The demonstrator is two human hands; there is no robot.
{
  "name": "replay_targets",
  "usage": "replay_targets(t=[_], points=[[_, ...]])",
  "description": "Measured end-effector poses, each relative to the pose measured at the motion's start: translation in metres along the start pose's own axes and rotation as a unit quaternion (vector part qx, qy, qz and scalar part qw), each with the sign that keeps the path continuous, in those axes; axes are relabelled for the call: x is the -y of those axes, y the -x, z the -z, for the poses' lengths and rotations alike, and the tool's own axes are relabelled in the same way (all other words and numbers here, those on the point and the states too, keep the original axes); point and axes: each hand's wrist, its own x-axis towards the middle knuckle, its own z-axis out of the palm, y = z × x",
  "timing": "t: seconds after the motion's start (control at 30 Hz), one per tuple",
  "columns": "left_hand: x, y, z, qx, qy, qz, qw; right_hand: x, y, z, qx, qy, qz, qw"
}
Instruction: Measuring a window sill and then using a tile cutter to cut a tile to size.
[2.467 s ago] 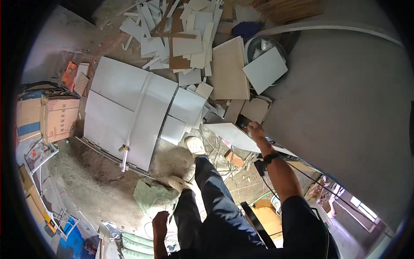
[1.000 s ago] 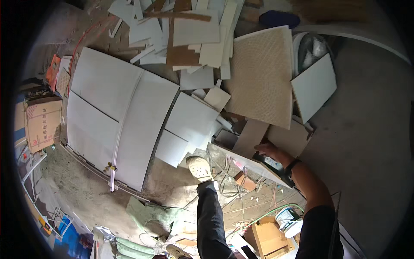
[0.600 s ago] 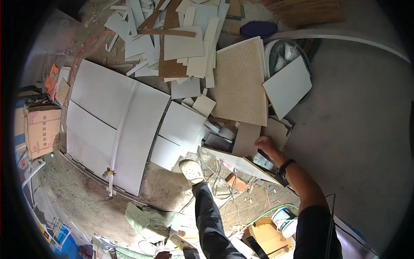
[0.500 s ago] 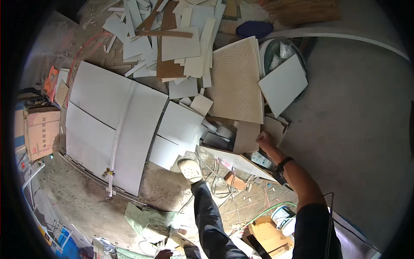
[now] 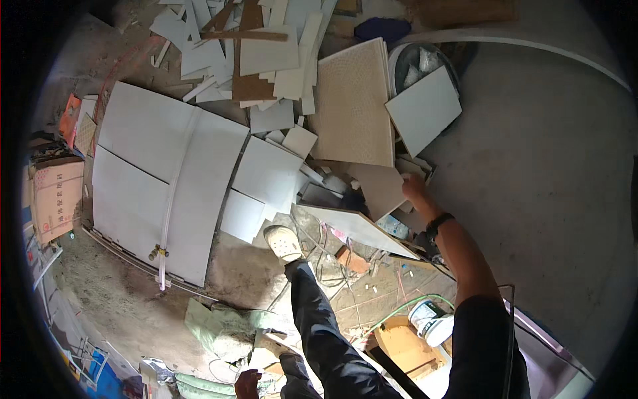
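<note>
The right hand has its fingers clamped on a flat, brownish-grey panel. The left hand's fingers, I cannot tell.

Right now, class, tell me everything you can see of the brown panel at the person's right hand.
The brown panel is flat, plain and straight-edged, possibly tile. It slants just below the large tan panel in view, its lower corner by the white board; whether they touch is unclear. The right hand grips its right edge.
</note>
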Motion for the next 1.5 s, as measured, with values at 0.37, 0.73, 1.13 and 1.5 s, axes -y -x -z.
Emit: replay_targets(t=[0.37,0.73,1.13,1.5], points=[[0.004,-0.007,0.000,0.023,0.020,0.080,0.996,-0.005,-0.040,0.012,0.060,0.043,0.010,0.997],[0.006,-0.033,-0.002,0.006,0.050,0.014,0.999,0.061,-0.017,0.030,-0.183,-0.128,-0.113,0.968],[-0.008,-0.038,-0.012,0.009,0.093,0.032,0.995,0.036,-0.019,0.031,-0.237,-0.078,-0.164,0.954],[-0.022,-0.042,-0.034,0.020,0.099,0.025,0.995,0.143,0.021,0.011,-0.097,-0.312,-0.126,0.937]])
